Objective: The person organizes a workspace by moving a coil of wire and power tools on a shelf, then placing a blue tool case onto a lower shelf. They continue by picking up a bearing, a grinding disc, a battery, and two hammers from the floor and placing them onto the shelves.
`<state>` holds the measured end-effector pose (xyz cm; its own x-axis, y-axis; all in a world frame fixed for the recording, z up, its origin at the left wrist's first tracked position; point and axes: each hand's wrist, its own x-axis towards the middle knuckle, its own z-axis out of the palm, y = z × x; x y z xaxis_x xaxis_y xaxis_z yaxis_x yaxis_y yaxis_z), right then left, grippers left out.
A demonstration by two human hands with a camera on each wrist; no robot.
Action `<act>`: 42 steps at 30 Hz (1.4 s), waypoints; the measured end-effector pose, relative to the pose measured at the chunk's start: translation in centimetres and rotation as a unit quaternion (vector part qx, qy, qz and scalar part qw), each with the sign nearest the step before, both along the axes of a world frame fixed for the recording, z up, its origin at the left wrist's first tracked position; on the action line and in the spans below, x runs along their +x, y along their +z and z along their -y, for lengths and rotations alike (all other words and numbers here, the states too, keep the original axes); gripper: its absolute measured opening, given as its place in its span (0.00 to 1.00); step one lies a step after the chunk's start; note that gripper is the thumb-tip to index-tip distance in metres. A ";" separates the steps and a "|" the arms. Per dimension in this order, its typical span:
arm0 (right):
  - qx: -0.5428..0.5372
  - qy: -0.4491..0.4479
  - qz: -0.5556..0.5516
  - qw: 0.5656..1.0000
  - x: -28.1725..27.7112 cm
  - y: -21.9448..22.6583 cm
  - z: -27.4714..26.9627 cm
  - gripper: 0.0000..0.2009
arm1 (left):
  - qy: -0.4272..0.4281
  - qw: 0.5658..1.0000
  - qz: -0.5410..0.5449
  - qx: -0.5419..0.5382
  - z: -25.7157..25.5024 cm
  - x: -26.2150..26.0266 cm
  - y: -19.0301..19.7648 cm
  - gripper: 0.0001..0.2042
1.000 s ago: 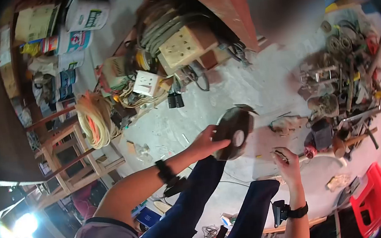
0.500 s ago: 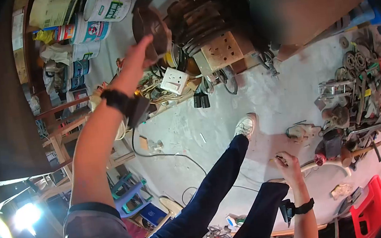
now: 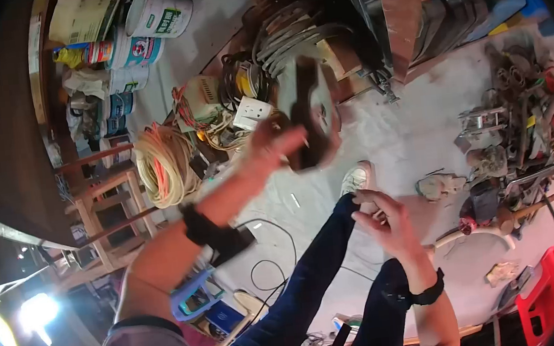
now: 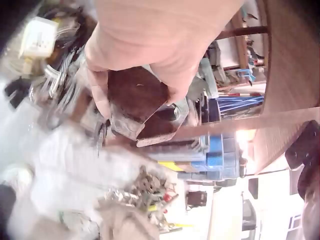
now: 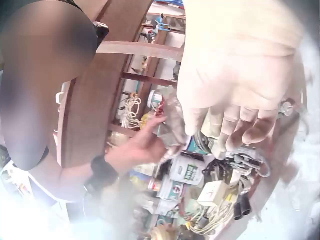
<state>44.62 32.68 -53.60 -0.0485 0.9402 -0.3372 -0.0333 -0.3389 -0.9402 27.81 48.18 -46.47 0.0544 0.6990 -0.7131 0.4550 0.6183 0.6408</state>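
Note:
In the head view my left hand (image 3: 266,148) holds a dark brown, disc-like thing (image 3: 310,119) with a pale round centre, blurred by motion, over the floor near the cables. From the left wrist, its brown face (image 4: 136,92) shows pinched between thumb and fingers, with a greyish ragged edge; its exact kind I cannot tell. My right hand (image 3: 390,225) hovers over the floor in front of my knee. Seen from the right wrist, that hand's fingers (image 5: 245,125) hang loosely curled and hold nothing.
A white socket box (image 3: 252,113) and a coiled hose (image 3: 164,163) lie on the left, below several paint buckets (image 3: 159,13). Metal tools and parts, with a hammer (image 3: 521,211), are heaped at right. A red stool (image 3: 546,293) stands at lower right. A thin cable (image 3: 291,239) crosses the floor.
My left hand carried the brown thing up and left toward the buckets, then brought it back right and lower. My right hand has moved slightly left and up, its fingers looser.

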 end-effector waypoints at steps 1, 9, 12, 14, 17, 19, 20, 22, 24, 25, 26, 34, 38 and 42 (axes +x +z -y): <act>-0.029 0.003 -0.026 0.999 0.2 1.6 -0.2 0.19 | -0.044 0.992 0.097 -0.061 2.9 -1.4 -2.2 0.27; -0.053 0.118 0.155 0.979 2.9 3.8 6.5 0.16 | 0.267 0.940 0.194 -0.088 20.2 3.8 -2.6 0.23; -0.058 0.122 0.167 0.977 3.3 5.0 8.1 0.15 | 0.244 0.938 0.214 -0.120 22.2 3.8 -2.6 0.31; -0.076 0.089 0.133 0.984 3.2 4.6 8.1 0.11 | 0.246 0.928 0.235 -0.151 22.2 3.8 -2.5 0.34; -0.048 0.115 0.204 0.971 2.3 5.0 5.6 0.10 | 0.249 0.914 0.255 -0.196 22.6 2.2 -2.5 0.30; -0.130 0.127 0.220 0.958 1.5 4.2 4.1 0.11 | 0.280 0.909 0.254 -0.172 23.3 0.8 -2.5 0.28; -0.104 0.152 0.237 0.954 1.1 3.5 3.2 0.12 | 0.281 0.907 0.264 -0.169 23.6 -0.1 -2.5 0.25; -0.089 0.196 0.259 0.941 -0.3 4.2 1.0 0.12 | 0.313 0.890 0.283 -0.173 24.9 -1.6 -2.5 0.15; -0.092 0.204 0.245 0.943 -2.2 4.3 -1.5 0.11 | 0.368 0.863 0.295 -0.179 26.1 -2.7 -2.5 0.08; -0.100 0.202 0.221 0.949 -3.0 4.2 -2.7 0.11 | 0.387 0.844 0.324 -0.183 27.0 -3.0 -2.8 0.09; -0.104 0.222 0.249 0.937 -4.2 5.3 -4.4 0.11 | 0.422 0.828 0.320 -0.185 27.6 -2.9 -2.9 0.11; 0.033 0.246 0.306 0.919 -9.4 4.3 -17.9 0.08 | 0.495 0.738 0.429 -0.163 28.6 -1.8 -5.7 0.07; 0.101 0.244 0.392 0.881 -11.4 3.5 -25.4 0.10 | 0.491 0.717 0.475 -0.139 26.7 -3.7 -7.4 0.08; 0.143 0.229 0.399 0.876 -14.9 2.6 -31.1 0.09 | 0.518 0.693 0.482 -0.139 25.7 -5.3 -8.8 0.08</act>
